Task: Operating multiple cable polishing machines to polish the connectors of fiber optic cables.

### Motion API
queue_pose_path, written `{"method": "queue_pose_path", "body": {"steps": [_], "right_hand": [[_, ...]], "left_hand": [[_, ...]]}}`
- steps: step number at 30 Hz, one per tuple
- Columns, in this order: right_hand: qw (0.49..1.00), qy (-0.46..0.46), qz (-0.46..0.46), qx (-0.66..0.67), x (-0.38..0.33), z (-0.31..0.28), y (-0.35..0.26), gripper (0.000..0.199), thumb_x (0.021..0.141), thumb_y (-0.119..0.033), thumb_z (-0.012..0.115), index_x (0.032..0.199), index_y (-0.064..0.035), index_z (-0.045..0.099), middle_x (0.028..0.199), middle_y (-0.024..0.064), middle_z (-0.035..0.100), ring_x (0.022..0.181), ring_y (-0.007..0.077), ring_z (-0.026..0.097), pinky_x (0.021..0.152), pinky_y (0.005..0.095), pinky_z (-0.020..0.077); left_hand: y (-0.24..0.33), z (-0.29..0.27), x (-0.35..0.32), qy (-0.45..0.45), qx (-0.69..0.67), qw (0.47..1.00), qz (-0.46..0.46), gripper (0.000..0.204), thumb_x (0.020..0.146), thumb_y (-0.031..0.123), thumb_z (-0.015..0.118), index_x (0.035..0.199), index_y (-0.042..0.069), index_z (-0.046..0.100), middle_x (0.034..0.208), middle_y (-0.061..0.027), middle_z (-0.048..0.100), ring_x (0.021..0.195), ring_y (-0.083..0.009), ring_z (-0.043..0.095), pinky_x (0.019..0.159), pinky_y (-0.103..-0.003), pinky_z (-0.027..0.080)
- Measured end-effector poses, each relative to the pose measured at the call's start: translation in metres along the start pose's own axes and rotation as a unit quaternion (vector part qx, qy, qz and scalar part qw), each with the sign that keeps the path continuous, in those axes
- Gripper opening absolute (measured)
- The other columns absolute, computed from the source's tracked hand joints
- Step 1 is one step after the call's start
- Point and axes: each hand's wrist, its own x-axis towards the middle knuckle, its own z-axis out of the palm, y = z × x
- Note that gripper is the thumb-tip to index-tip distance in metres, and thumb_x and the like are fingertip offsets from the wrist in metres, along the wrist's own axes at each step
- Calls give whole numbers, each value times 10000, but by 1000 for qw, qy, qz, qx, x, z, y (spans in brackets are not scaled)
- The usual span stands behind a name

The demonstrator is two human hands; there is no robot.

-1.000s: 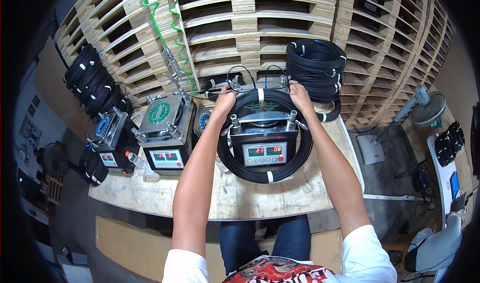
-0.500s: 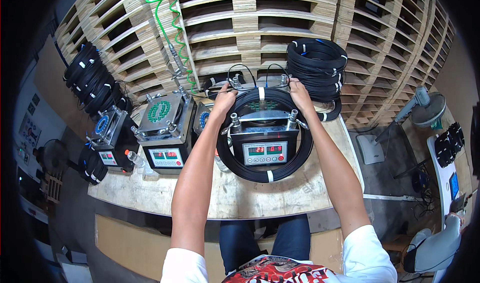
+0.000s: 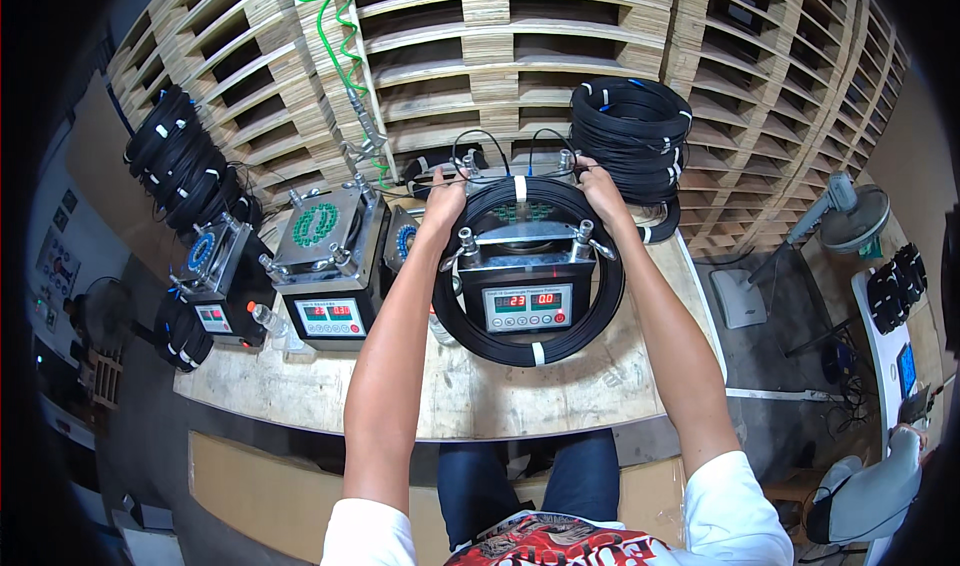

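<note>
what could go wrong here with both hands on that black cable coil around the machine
The black cable coil rings the machine, so it might snag on the upright posts near the left hand. The thin wires by the right hand could get caught. The stacked coils stand close behind and might be knocked.

Pretty rough workshop corner: a big wall of stacked wooden pallets (image 3: 560,56) fills the whole back, pale raw wood. The surface (image 3: 520,386) is a scuffed, stained plywood top. Floor (image 3: 770,346) is dark grey concrete. Off to the right there's a standing fan (image 3: 850,216), and a white side table (image 3: 885,336) near it. A green coiled hose (image 3: 335,16) hangs down at the back. Light is even and bright.
</note>
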Motion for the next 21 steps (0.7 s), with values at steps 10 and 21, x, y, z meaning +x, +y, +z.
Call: {"method": "queue_pose_path", "body": {"steps": [10,21], "right_hand": [[992,92,46,-76,-18,-2,-22,378,933,-209,466,1234,-56,636,981,196,716,936,314,705,870,412,516],[998,54,-8,12,-9,-4,-13,331,914,-168,499,1110,13,696,939,204,726,912,273,715,825,365,523]], "left_hand": [[-17,-3,14,-77,-56,995,-10,694,938,168,570,1574,92,303,1427,-248,539,1335,-298,511,1093,-333,364],[-6,-1,6,-27,-13,999,35,703,914,176,604,1548,38,331,1397,-253,562,1297,-306,540,1075,-345,386]]}}
